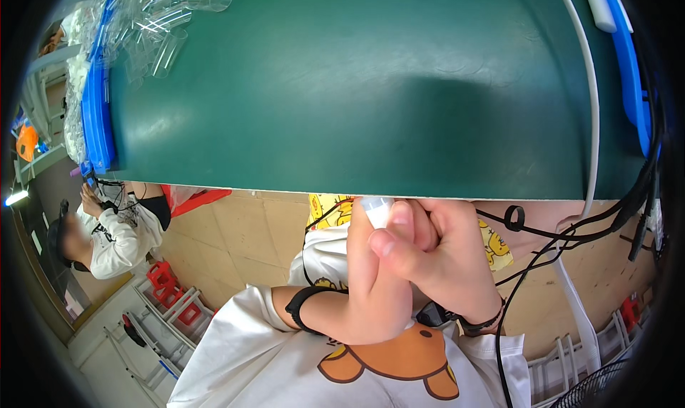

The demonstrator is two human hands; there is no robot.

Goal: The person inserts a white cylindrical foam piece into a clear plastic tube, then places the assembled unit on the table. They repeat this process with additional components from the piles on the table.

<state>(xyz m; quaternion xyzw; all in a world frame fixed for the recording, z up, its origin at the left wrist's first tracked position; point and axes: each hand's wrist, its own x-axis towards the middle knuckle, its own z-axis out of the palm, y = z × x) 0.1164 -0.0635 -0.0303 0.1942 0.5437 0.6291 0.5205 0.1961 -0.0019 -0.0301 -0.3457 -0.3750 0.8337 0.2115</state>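
"Holding, perhaps with some working of the piece, seems to be the step in hand?"

"So it is judged. A small white-and-clear piece [377, 212] is pinched by the fingers of the right hand [448, 245], at the near edge of the table [285, 130]."

"And the left hand [362, 255]?"

"It is set right beside the piece; its fingers are mostly hidden, so their grip cannot be told. Clear tubes [169, 51] are heaped at far left."

"The next move?"

"Steady, light pressure would be called for."
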